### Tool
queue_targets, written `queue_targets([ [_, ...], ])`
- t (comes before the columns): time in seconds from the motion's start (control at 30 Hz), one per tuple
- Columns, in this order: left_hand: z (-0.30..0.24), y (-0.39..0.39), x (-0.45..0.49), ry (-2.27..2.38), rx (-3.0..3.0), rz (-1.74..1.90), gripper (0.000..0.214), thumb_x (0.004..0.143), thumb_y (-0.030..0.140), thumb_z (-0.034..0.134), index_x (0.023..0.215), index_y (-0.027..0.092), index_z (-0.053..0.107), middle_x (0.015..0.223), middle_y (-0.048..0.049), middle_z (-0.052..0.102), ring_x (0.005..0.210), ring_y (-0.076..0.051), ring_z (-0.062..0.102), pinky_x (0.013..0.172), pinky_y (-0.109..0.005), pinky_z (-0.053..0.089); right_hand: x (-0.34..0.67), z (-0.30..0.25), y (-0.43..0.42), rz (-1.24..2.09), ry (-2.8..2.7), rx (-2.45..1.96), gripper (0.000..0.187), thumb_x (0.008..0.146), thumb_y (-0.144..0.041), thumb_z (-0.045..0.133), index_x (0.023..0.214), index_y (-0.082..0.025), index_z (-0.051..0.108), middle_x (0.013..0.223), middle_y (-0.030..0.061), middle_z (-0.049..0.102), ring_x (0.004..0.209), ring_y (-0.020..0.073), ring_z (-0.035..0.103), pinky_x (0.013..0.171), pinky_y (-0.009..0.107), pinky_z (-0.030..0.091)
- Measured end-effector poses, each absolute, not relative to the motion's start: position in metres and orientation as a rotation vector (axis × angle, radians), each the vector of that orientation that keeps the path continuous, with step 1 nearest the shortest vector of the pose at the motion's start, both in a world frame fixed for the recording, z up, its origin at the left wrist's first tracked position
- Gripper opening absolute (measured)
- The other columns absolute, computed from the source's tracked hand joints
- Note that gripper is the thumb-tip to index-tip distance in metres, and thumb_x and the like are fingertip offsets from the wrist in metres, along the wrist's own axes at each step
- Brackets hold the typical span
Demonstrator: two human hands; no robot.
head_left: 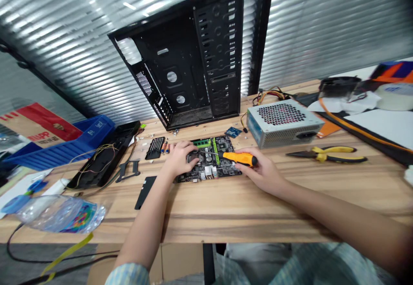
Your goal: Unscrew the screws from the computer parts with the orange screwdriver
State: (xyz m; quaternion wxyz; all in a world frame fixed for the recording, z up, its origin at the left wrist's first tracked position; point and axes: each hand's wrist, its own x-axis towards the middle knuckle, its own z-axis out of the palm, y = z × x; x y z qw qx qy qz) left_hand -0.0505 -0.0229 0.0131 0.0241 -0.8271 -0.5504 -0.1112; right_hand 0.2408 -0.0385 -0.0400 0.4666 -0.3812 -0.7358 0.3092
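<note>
The left hand (177,158) lies spread on a black motherboard (222,169), the right hand (258,169) grips an orange-handled screwdriver (240,159), a green memory stick (202,143) sits fitted, and the board remains outside the black steel computer case (190,61).

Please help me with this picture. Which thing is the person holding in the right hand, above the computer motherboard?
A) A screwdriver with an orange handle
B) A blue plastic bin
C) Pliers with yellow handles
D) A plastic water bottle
A. The right hand closes around the orange-handled screwdriver, and its thin metal shaft reaches out over the motherboard.
</note>
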Motion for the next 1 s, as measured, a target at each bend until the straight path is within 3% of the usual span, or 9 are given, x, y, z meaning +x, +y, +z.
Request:
queue_targets([
  [0.23,0.0132,-0.0234,-0.0506,-1.713,-2.549,-0.355,0.033,0.079,0.039,0.065,0.108,0.024,0.067,0.12,-0.0089,0.065,0.115,-0.031,0.056,0.097,-0.05,0.034,0.2416,-0.0416,-0.0385,0.693,-1.854,-0.885,0.033,0.087,-0.041,0.064,0.115,-0.025,0.059,0.113,0.0086,0.07,0.104,0.0262,0.066,0.085,0.038,0.055],
  [0.63,0.0123,-0.0231,-0.0508,-1.712,-2.548,-0.366,0.038,0.079,0.038,0.064,0.114,0.023,0.062,0.122,-0.0091,0.064,0.118,-0.031,0.055,0.099,-0.049,0.033,0.2411,-0.0352,-0.0421,0.637,-1.897,-0.852,0.03,0.087,-0.038,0.063,0.114,-0.024,0.059,0.108,0.0089,0.072,0.095,0.0248,0.069,0.073,0.034,0.056],
  [1.0,0.012,-0.0231,-0.0507,-1.715,-2.544,-0.369,0.044,0.078,0.036,0.065,0.119,0.022,0.059,0.122,-0.0089,0.065,0.117,-0.03,0.056,0.098,-0.048,0.033,0.2411,-0.0341,-0.0439,0.57,-1.913,-0.797,0.029,0.088,-0.034,0.062,0.114,-0.022,0.059,0.106,0.0086,0.072,0.093,0.0222,0.07,0.077,0.032,0.057],
])
